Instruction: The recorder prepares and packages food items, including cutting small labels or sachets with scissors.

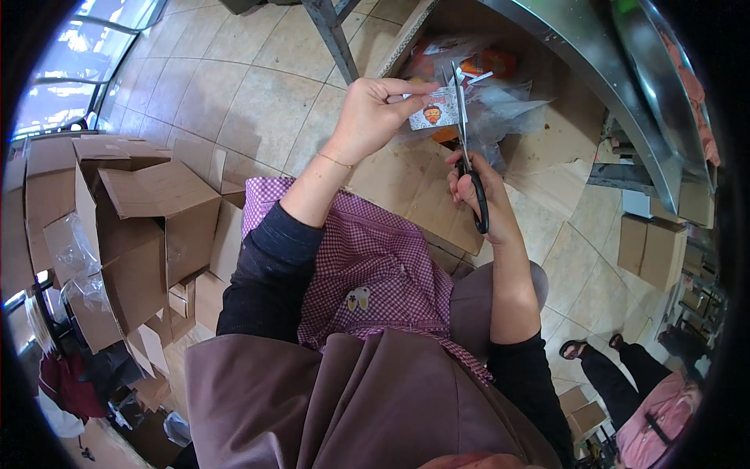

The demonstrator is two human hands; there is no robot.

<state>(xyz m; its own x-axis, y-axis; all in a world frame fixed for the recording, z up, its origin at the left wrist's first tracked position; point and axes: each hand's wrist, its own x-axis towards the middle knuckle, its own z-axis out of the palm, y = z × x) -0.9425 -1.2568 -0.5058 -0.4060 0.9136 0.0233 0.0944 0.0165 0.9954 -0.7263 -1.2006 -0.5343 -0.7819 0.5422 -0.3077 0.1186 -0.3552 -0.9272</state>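
My left hand (366,123) pinches a small white printed card (434,114) with a cartoon face on it between thumb and fingers. In my right hand (486,194) is a pair of scissors (462,131) with black handles, its blades pointing away from me. The blades lie at the right edge of the card; whether they are cutting into it I cannot tell. Below both hands, clear plastic (500,109) and orange pieces (488,64) lie in a cardboard box (441,191), with small white strips among them.
Opened cardboard boxes (133,227) are stacked at the left. A metal table edge (578,59) curves over the upper right, and a metal leg (332,39) stands at the top. Another person (652,414) is at the lower right. A small box (651,250) sits at the right.
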